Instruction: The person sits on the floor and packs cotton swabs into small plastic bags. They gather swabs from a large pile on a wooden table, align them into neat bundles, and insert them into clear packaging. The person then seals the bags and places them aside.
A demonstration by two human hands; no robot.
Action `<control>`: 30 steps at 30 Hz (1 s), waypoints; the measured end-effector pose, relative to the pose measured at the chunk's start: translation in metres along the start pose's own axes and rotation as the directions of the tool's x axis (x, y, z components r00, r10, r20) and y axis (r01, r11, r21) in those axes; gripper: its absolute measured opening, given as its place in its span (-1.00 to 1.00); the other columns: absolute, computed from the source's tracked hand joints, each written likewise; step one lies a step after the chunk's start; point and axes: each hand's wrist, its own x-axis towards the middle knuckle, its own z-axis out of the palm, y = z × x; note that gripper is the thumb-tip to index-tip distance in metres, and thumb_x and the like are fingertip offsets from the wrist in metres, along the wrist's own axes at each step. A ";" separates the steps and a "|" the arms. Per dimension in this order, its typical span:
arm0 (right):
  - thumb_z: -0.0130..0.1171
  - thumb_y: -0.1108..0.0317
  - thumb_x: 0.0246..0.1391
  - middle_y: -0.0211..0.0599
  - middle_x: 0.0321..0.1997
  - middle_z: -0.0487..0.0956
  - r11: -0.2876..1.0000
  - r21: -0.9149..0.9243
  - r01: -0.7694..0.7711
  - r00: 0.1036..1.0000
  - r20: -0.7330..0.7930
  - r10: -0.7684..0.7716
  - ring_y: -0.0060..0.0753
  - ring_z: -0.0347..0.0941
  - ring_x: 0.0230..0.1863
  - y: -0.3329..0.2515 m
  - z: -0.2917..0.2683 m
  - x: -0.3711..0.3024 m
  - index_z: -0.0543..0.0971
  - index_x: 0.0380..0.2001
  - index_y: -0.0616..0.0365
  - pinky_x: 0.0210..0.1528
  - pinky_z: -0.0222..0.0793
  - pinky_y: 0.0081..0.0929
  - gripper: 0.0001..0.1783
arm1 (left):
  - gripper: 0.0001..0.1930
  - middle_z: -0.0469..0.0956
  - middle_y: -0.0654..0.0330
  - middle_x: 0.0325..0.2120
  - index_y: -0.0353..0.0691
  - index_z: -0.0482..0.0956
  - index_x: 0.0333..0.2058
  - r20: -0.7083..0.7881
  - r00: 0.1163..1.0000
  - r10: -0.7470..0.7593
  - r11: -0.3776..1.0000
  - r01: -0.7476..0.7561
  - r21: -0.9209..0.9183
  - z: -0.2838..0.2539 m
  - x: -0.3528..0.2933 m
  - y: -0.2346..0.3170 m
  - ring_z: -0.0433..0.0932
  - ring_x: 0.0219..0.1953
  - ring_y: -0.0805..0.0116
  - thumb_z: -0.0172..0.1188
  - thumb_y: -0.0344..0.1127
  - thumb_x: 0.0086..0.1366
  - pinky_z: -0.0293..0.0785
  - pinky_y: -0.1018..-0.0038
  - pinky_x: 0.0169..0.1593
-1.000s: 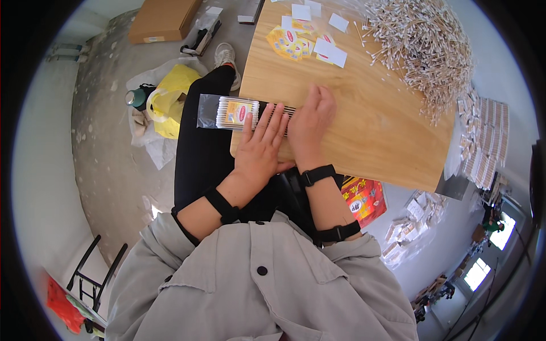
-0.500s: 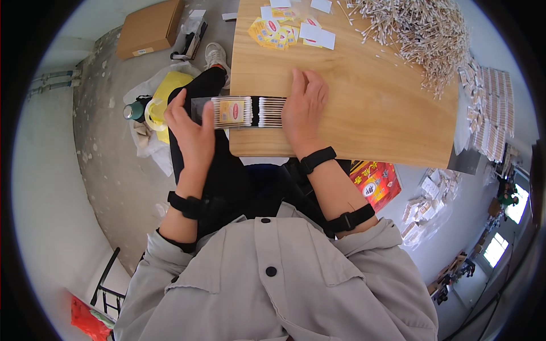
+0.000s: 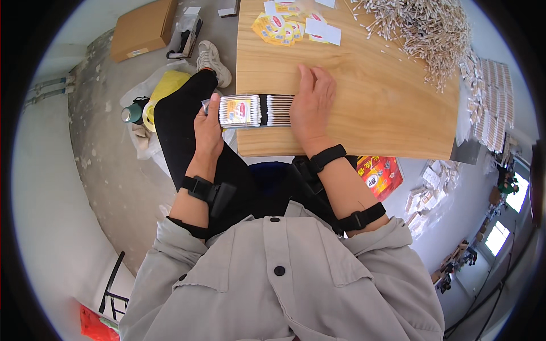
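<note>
A clear packet of cotton swabs (image 3: 245,120), with a yellow and white card inside, lies at the table's left edge. My left hand (image 3: 209,132) grips its left end, thumb on top and the other fingers hidden beneath. Just right of the packet, across a black gap, more cotton swabs (image 3: 278,111) lie side by side on a narrow black holder (image 3: 263,110). My right hand (image 3: 314,108) is at their right end and covers it. Its fingers are curled, and whatever is under them is hidden.
The wooden table (image 3: 387,108) carries yellow and white cards (image 3: 278,29) at the far left and a big heap of loose cotton swabs (image 3: 424,31) at the far right. A cardboard box (image 3: 143,29) and a yellow bag (image 3: 168,85) are on the floor to the left.
My left hand has moved right and closed on the packet's left end; before, its fingers were spread around that end. My right hand stays by the swabs, and the whole view has shifted slightly.
</note>
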 end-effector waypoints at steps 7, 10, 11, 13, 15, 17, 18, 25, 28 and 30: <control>0.02 0.53 0.09 -0.10 -0.02 0.34 1.000 0.011 0.026 0.999 0.025 -0.027 0.02 0.26 0.13 -0.006 0.002 0.001 0.44 0.02 0.24 0.24 0.17 -0.05 -0.62 | -0.70 0.59 0.26 -0.35 -0.26 0.51 -0.23 0.028 1.000 0.008 1.000 -0.009 0.012 -0.005 0.003 -0.006 0.57 -0.33 0.53 0.11 -0.09 0.42 0.51 0.55 -0.19; 0.01 0.54 0.08 -0.10 -0.03 0.35 1.000 0.020 0.012 1.000 0.016 -0.012 0.02 0.26 0.13 -0.009 0.005 0.002 0.44 0.02 0.24 0.23 0.18 -0.07 -0.62 | -0.70 0.59 0.26 -0.36 -0.27 0.51 -0.22 0.014 1.000 0.025 0.999 -0.026 0.028 -0.003 0.004 -0.006 0.56 -0.34 0.54 0.12 -0.10 0.41 0.51 0.56 -0.19; 0.01 0.55 0.08 -0.10 -0.03 0.35 1.000 0.013 0.012 1.000 0.015 -0.012 0.03 0.26 0.13 -0.011 0.005 0.002 0.44 0.01 0.24 0.23 0.19 -0.08 -0.62 | -0.70 0.59 0.26 -0.37 -0.28 0.52 -0.23 0.006 1.000 0.029 0.999 -0.029 0.032 -0.003 0.004 -0.007 0.56 -0.35 0.54 0.13 -0.10 0.41 0.51 0.56 -0.19; 0.01 0.55 0.07 -0.10 -0.04 0.35 1.000 0.015 0.028 0.999 0.022 -0.028 0.03 0.26 0.13 -0.014 0.006 0.002 0.44 0.01 0.25 0.22 0.19 -0.08 -0.62 | -0.70 0.59 0.26 -0.37 -0.28 0.52 -0.23 -0.006 0.999 0.040 0.998 -0.040 0.038 -0.004 0.003 -0.007 0.56 -0.35 0.55 0.13 -0.10 0.41 0.50 0.57 -0.20; 0.01 0.55 0.07 -0.09 -0.04 0.35 0.998 0.032 0.053 0.998 0.034 -0.054 0.04 0.26 0.14 -0.019 0.008 0.003 0.44 0.01 0.26 0.22 0.19 -0.09 -0.62 | -0.69 0.59 0.26 -0.38 -0.29 0.52 -0.24 -0.007 0.999 0.054 0.998 -0.053 0.043 -0.004 0.003 -0.006 0.55 -0.35 0.56 0.14 -0.10 0.40 0.49 0.58 -0.21; 0.01 0.55 0.07 -0.09 -0.05 0.35 0.999 0.032 0.028 0.999 0.030 -0.029 0.04 0.26 0.14 -0.026 0.009 0.004 0.44 0.00 0.27 0.23 0.19 -0.09 -0.63 | -0.69 0.57 0.29 -0.41 -0.33 0.54 -0.26 -0.024 0.993 0.120 0.991 -0.118 0.063 -0.001 0.000 -0.005 0.49 -0.39 0.61 0.18 -0.13 0.38 0.44 0.61 -0.27; 0.01 0.55 0.07 -0.09 -0.05 0.35 0.999 0.033 0.016 0.999 0.027 -0.017 0.04 0.26 0.14 -0.028 0.009 0.004 0.44 0.00 0.27 0.23 0.18 -0.09 -0.63 | -0.69 0.56 0.30 -0.43 -0.34 0.54 -0.27 -0.032 0.988 0.153 0.986 -0.151 0.073 0.002 -0.002 -0.004 0.46 -0.41 0.63 0.20 -0.14 0.37 0.42 0.63 -0.29; -0.01 0.55 0.08 -0.08 -0.03 0.33 0.998 0.058 0.037 0.998 0.041 -0.040 0.04 0.25 0.16 -0.034 0.014 0.005 0.43 -0.01 0.28 0.25 0.17 -0.07 -0.64 | -0.70 0.54 0.34 -0.50 -0.36 0.57 -0.33 -0.087 0.961 0.261 0.950 -0.240 0.203 0.007 -0.007 0.002 0.43 -0.46 0.66 0.22 -0.16 0.36 0.39 0.63 -0.35; -0.01 0.56 0.07 -0.08 -0.02 0.33 0.997 0.079 0.027 0.998 0.062 -0.032 0.04 0.24 0.18 -0.038 0.015 0.005 0.42 0.01 0.27 0.27 0.15 -0.06 -0.62 | -0.70 0.55 0.34 -0.49 -0.36 0.58 -0.32 -0.074 0.945 0.318 0.915 -0.285 0.286 0.003 -0.006 0.001 0.43 -0.46 0.66 0.23 -0.17 0.36 0.39 0.64 -0.35; -0.02 0.57 0.07 -0.08 -0.01 0.33 0.994 0.105 0.009 0.997 0.071 -0.016 0.04 0.23 0.19 -0.042 0.018 0.007 0.41 0.02 0.27 0.29 0.14 -0.05 -0.61 | -0.69 0.51 0.37 -0.55 -0.35 0.58 -0.39 -0.102 0.929 0.355 0.894 -0.306 0.328 0.010 -0.010 0.007 0.36 -0.49 0.68 0.24 -0.17 0.35 0.33 0.63 -0.40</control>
